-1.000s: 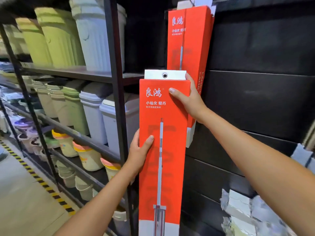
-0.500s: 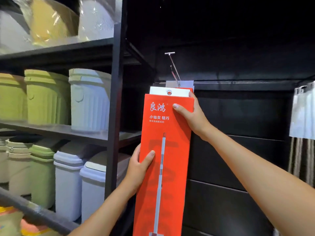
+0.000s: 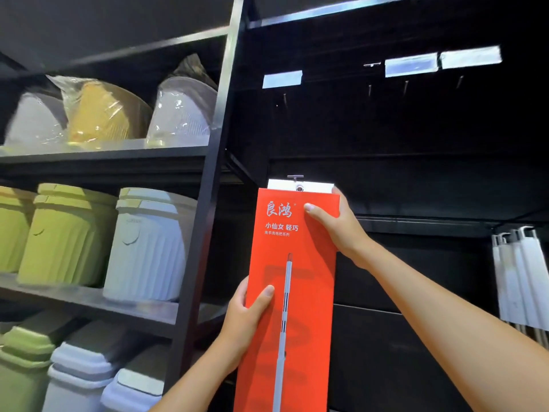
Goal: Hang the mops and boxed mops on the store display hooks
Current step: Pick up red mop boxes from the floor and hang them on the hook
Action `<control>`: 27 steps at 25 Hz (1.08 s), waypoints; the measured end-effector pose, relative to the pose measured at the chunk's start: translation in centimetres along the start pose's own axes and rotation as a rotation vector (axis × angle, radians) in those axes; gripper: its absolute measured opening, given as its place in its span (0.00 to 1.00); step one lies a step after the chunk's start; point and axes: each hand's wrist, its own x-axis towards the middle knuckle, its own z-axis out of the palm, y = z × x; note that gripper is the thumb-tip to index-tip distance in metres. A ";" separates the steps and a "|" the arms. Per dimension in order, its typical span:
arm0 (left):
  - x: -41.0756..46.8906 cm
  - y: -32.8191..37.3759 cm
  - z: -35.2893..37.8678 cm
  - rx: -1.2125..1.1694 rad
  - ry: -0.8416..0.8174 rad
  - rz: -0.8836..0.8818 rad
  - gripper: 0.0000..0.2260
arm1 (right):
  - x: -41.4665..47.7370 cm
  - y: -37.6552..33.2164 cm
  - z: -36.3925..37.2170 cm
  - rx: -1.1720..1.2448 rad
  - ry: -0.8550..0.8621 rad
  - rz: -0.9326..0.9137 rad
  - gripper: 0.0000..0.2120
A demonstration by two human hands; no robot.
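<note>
boxed mop [image 3: 309, 307], a tall orange carton printed with a mop picture, stands upright against the dark display wall, just right of the black shelf post [image 3: 208, 203]. its white tab [image 3: 282, 185] sits right at the t-shaped end of a hook [image 3: 295, 176]; whether the hook passes through the tab's eyelet cannot be told. the left hand [image 3: 249, 313] grips the carton's left edge low down, thumb across the front. the right hand [image 3: 338, 227] grips the top right corner the same way. the carton is closed, its contents hidden. on the shelves to the left stand lidded green bins [image 3: 65, 236] and pale grey bins [image 3: 148, 248], contents unseen, with plastic-wrapped basins [image 3: 98, 117] above. half a second ago the tab sat lower, under the hook's wire; both grips are unchanged.
</note>
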 end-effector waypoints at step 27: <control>3.2 -3.3 -0.5 -0.025 -0.022 0.021 0.31 | 1.7 2.4 1.1 -0.097 -0.005 -0.057 0.26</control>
